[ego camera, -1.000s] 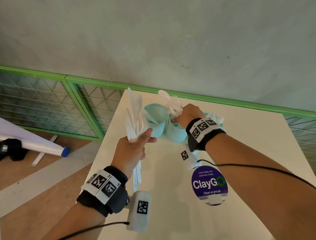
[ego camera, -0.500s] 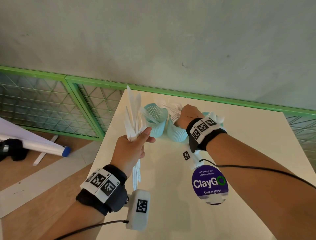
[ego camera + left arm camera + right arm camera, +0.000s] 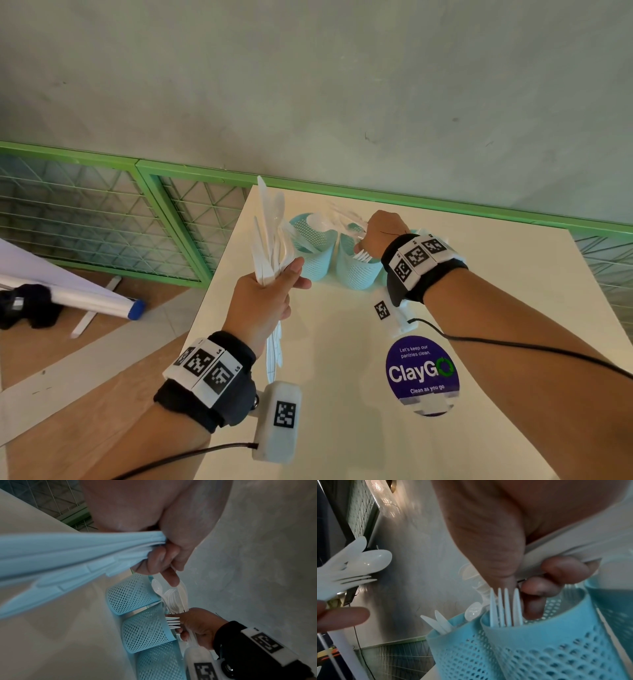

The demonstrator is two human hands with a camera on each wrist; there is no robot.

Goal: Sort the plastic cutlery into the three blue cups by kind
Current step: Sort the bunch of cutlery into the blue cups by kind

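Three blue mesh cups stand at the table's far side: left cup (image 3: 313, 253), middle cup (image 3: 356, 270), and a third one (image 3: 159, 662) mostly hidden behind my right wrist in the head view. My left hand (image 3: 265, 301) grips an upright bundle of white cutlery (image 3: 269, 236) in front of the left cup. My right hand (image 3: 378, 234) hovers over the middle cup and grips several white pieces (image 3: 174, 599) by their handles (image 3: 565, 547). A fork (image 3: 505, 607) stands in the middle cup. Knife tips (image 3: 439, 620) and a spoon (image 3: 472, 611) poke out of the left cup (image 3: 458, 649).
The white table (image 3: 342, 428) carries a round purple ClayGo sticker (image 3: 423, 371) near my right forearm. A green mesh railing (image 3: 102, 219) and a grey wall lie beyond it. On the floor to the left lies a white roll with a blue cap (image 3: 99, 303).
My right hand has dropped down to the rim of the middle cup, and its cutlery has tipped lower. The left hand and its bundle have barely moved.
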